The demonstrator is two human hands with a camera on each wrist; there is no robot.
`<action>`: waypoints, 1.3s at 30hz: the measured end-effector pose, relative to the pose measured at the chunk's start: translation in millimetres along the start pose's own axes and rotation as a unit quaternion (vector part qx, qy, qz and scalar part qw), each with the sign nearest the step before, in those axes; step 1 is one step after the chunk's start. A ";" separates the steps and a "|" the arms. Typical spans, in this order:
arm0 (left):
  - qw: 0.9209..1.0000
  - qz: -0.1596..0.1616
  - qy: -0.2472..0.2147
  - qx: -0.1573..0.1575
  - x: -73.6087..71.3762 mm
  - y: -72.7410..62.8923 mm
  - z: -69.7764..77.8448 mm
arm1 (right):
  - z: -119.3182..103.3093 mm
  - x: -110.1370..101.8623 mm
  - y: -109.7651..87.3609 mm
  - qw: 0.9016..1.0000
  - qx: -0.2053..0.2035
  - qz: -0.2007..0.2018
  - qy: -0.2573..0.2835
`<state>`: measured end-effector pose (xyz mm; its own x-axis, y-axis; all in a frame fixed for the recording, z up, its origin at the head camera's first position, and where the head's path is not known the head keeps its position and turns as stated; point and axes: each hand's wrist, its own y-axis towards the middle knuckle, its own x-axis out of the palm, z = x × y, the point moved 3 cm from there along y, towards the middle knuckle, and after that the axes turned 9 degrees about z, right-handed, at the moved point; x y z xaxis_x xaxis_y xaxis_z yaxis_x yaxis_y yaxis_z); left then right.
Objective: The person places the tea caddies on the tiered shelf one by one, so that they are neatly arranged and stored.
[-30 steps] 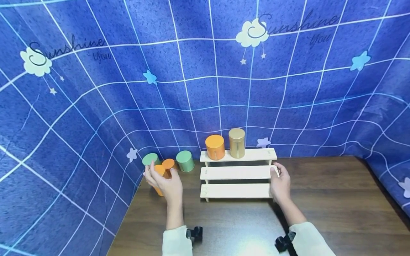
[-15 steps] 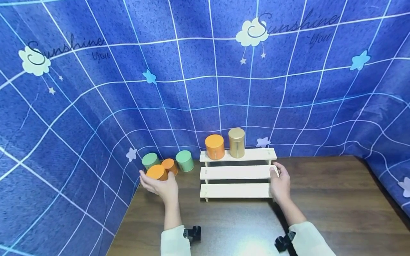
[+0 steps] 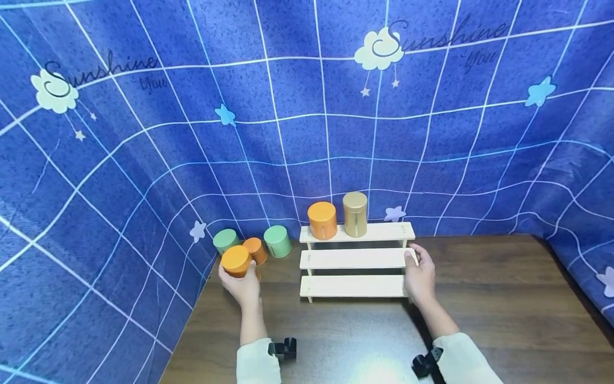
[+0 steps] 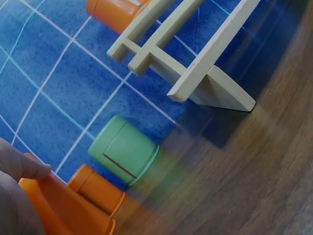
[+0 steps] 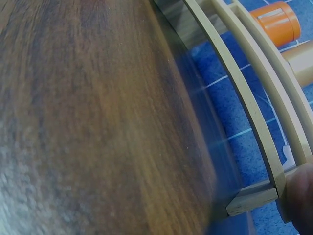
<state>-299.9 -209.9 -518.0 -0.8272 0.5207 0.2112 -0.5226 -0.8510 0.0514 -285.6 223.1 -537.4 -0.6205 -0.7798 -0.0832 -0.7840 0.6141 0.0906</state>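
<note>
At the left of the table, my left hand (image 3: 245, 290) grips a tall orange canister (image 3: 236, 260) round its side, thumb on the right. The left wrist view shows the thumb (image 4: 29, 166) against that canister (image 4: 68, 208). My right hand (image 3: 420, 274) holds the right end of a pale wooden three-step rack (image 3: 352, 259), thumb on the middle step. On the top step stand an orange canister (image 3: 322, 220) and a taller gold canister (image 3: 355, 214). Behind my left hand are a small orange canister (image 3: 256, 250) and two green canisters, one at the left (image 3: 225, 240) and one nearer the rack (image 3: 277, 241).
A blue cloth (image 3: 288, 133) with white grid lines hangs behind and to the left of the brown wooden table (image 3: 489, 298). It continues along the right side. Black cameras sit on both wrists, the left camera (image 3: 284, 348) near the table's front.
My left hand has lowered from behind the tall orange canister, turned round its near side and taken hold of it. My right hand and the rack have stayed put.
</note>
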 end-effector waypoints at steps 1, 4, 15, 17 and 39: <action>1.000 -0.004 -0.004 -0.005 -0.3 0.1 -0.8 | 0.2 0.0 -0.1 1.000 0.001 0.000 0.000; 1.000 -0.007 -0.021 -0.009 -1.5 0.6 -0.8 | 0.6 0.4 0.4 1.000 0.003 -0.001 0.002; 0.996 0.023 -0.066 -0.062 -8.7 7.2 11.3 | 0.4 1.3 1.2 1.000 -0.002 0.004 -0.004; 0.994 0.035 -0.074 -0.070 -10.7 7.4 14.4 | 0.3 1.1 1.0 1.000 -0.005 0.005 -0.007; 0.933 -0.209 -0.232 -0.178 2.6 -11.1 68.3 | 1.3 -0.9 0.2 1.000 0.003 -0.010 0.003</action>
<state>-282.1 -203.7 -451.3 -0.4004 0.6463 0.6496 -0.8832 -0.4610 -0.0857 -285.3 224.1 -538.6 -0.6045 -0.7926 -0.0798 -0.7964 0.5991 0.0824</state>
